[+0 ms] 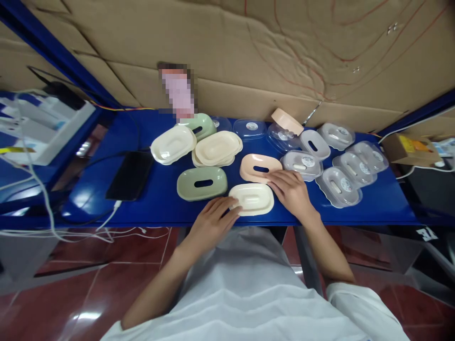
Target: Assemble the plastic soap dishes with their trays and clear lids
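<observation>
A cream soap-dish tray (253,199) lies at the front edge of the blue table (373,208). My left hand (212,221) touches its left rim with the fingertips. My right hand (293,192) rests flat at its right side, fingers also reaching the pink slotted lid (258,166) just behind. A green slotted lid (202,183) sits to the left of the cream tray, untouched.
Cream trays (173,144) and a stack (216,148) lie behind, with a green piece (201,124). Several clear lidded boxes (337,185) fill the right side. A black phone (131,175) with a white cable lies left. Cardboard backs the table.
</observation>
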Tool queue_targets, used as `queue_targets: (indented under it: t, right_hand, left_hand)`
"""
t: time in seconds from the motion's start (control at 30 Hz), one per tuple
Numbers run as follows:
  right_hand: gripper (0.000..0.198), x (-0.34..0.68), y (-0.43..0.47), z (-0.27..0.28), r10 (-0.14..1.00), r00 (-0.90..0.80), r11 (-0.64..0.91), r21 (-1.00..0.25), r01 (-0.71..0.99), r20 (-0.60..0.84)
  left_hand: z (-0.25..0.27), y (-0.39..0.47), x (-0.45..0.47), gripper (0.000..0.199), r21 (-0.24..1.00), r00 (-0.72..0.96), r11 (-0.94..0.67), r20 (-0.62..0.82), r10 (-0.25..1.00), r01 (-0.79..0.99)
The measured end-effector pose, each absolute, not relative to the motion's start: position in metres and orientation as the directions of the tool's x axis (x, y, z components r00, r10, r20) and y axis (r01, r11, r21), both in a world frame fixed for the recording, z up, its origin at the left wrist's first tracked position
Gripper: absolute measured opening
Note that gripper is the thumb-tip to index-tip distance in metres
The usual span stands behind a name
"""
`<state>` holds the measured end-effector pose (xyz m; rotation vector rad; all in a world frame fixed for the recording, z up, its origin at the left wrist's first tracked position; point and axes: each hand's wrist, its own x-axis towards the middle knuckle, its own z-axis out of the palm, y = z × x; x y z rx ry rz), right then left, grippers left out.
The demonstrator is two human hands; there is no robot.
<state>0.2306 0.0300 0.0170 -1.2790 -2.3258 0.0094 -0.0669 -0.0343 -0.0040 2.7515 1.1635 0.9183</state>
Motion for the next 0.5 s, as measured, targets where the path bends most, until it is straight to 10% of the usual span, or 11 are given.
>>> queue_targets:
  t: [0.17, 0.5]
  right_hand:
    - [0.033, 0.229, -0.006, 0.020, 0.762, -0.496, 0.633, -0.322, 0.704, 0.417]
    - [0.038, 0.223, -0.046, 0.009, 0.723, -0.604, 0.686, -0.248, 0.684, 0.335]
  left_hand:
    - [0.000, -0.030, -0.067, 0.049, 0.157, 0.523, -0.720, 0.586, 0.619, 0.676]
    - [-0.001, -0.023, -0.066, 0.025, 0.227, 0.647, -0.787, 0.463, 0.605, 0.574]
